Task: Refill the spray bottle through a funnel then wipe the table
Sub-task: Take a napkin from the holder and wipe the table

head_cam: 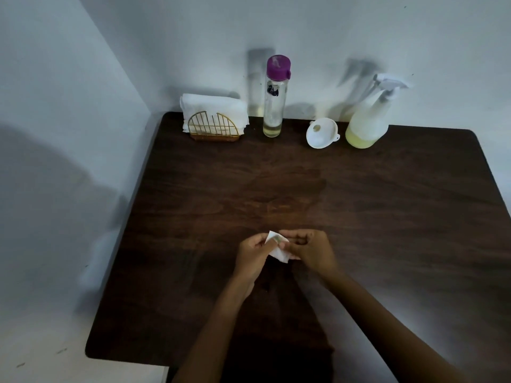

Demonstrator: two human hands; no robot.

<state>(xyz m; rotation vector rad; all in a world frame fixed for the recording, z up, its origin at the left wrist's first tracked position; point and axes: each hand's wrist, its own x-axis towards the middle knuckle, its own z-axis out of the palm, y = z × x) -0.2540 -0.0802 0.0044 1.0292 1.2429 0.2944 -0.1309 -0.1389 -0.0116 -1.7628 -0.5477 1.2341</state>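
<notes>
A small folded white tissue point(277, 251) is held over the middle of the dark wooden table point(387, 217). My left hand point(253, 254) pinches its left side and my right hand point(311, 251) pinches its right side. At the back right stands the spray bottle point(369, 121), its white trigger head on, with a little yellowish liquid at the bottom. A white funnel point(322, 133) lies on its side just left of it. Further left stands a tall clear bottle point(274, 98) with a purple cap and a little liquid in it.
A gold wire napkin holder point(213, 128) full of white tissues stands at the back left. The table sits in a corner, with walls behind it and to its left. Its right and near edges are open.
</notes>
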